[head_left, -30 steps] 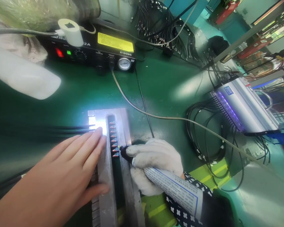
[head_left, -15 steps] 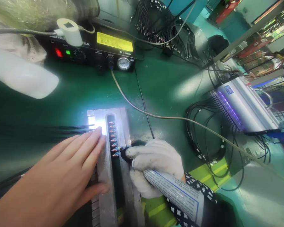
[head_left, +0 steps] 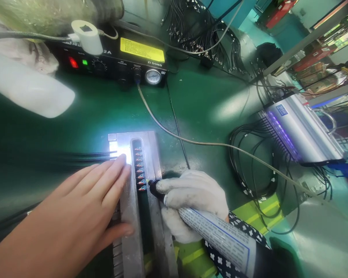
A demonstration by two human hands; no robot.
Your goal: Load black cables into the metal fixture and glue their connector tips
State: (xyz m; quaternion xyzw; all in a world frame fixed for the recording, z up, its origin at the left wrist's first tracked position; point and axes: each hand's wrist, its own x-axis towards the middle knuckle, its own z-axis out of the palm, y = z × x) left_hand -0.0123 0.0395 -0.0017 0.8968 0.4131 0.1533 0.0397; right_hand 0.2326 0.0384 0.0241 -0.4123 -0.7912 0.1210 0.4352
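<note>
Head view: long grey metal jig with a round-ended slot [head_left: 130, 247] lies on the green tabletop [head_left: 203, 104], near side, middle. Small reddish-and-blue wire ends [head_left: 141, 165] sit in a row inside the slot, far half. Thin black cables [head_left: 95, 155] come in from the left to the jig's far-left corner, under a bright glare.

Bare left hand [head_left: 75, 204] lies over the jig's left rail, palm down: fingers straight and pressed together, thumb held apart. Right hand in a white, smudged fabric glove [head_left: 197, 195] grips a white printed squeeze tube with a blue border line [head_left: 220, 237], fingers wrapped around it. Tube's black nozzle [head_left: 156, 189] points left, tip at the slot's right edge, beside the nearer wire ends. Can't tell if the tip touches them.

Far left: black control box with a round gauge [head_left: 116, 71]. Right: silver metal box with a purple-lit edge [head_left: 307, 127], coiled black cable [head_left: 234, 170] left of it.
</note>
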